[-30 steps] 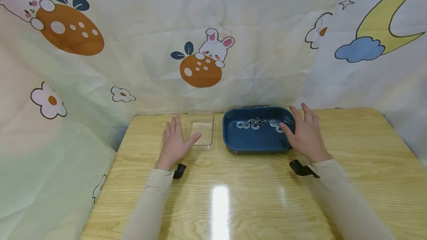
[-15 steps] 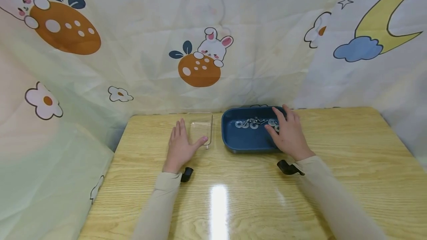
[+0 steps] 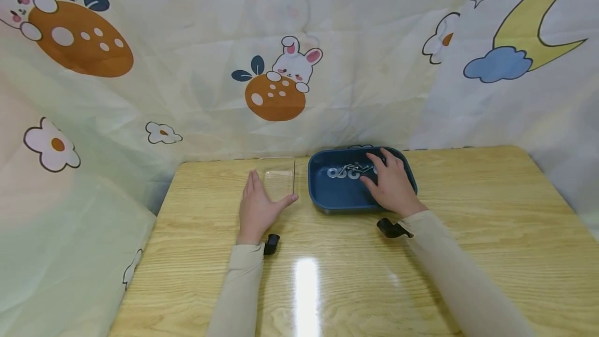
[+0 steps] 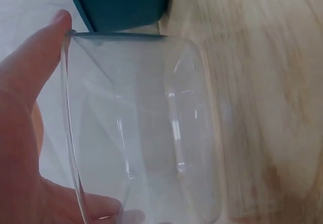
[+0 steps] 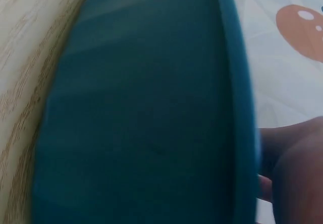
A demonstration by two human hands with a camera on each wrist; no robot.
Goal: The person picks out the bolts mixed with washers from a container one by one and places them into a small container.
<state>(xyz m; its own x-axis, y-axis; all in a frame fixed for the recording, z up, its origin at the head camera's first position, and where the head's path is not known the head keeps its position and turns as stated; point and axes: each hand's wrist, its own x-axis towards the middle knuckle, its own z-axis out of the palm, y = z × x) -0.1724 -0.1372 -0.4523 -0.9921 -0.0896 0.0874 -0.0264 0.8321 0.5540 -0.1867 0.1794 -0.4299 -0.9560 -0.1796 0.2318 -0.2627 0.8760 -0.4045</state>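
Observation:
In the head view a clear plastic box (image 3: 280, 181) stands toward the table's far edge. My left hand (image 3: 259, 212) holds it across its width, thumb at the right side and fingers along the left. The left wrist view shows the thumb (image 4: 43, 52) at the rim's corner, with fingertips seen through the clear wall. To the right sits a dark blue bin (image 3: 346, 199) with metal washers (image 3: 353, 175) and screws (image 3: 357, 168) inside. My right hand (image 3: 393, 186) reaches over the bin's right part, fingers spread, partly covering the washers there. Its fingertips are mostly hidden in the right wrist view.
The wood-patterned table (image 3: 337, 285) extends in front and to both sides. A printed fabric curtain (image 3: 201, 66) hangs right behind the box and bin. A narrow gap separates the box from the bin.
My left hand has moved right and spans the clear box, thumb now at its right side. My right hand has moved left from the bin's right edge to over its inside.

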